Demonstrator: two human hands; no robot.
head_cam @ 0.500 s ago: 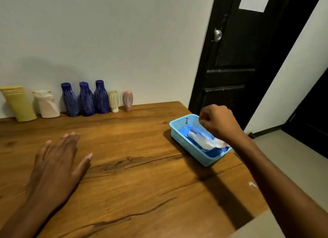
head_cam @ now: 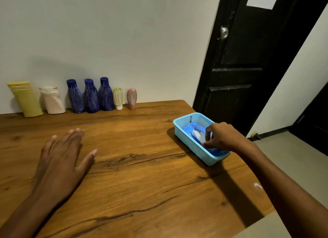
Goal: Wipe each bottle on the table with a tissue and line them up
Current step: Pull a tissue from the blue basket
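- Desk [head_cam: 142, 175]: wooden, set against the wall; it carries everything below.
- Row of bottles at the desk's far edge, upright against the wall: yellow tube [head_cam: 26, 99], pale pink tube [head_cam: 52, 100], three blue bottles [head_cam: 90, 96], a small cream bottle [head_cam: 118, 98], a small pink bottle [head_cam: 131, 98]. They stand close side by side, well apart from both hands.
- Blue basket [head_cam: 190, 142] near the desk's right edge, holding a blue tissue pack [head_cam: 194, 128] with white tissue [head_cam: 197, 135] showing at its opening.
- Left hand [head_cam: 60, 165]: flat on the desk, palm down, grip spread, holding nothing.
- Right hand [head_cam: 221, 138]: reaches into the basket, fingers curled down onto the pack. Grip appears to pinch at the tissue, though the fingertips are partly hidden, so a firm hold cannot be confirmed.
- Judgement on the step: fetching a tissue. Best to pinch only the top sheet and draw it up slowly; the basket looks light and may lift or slide, so the idle left hand could steady its rim.
- No bottle looks handled yet.
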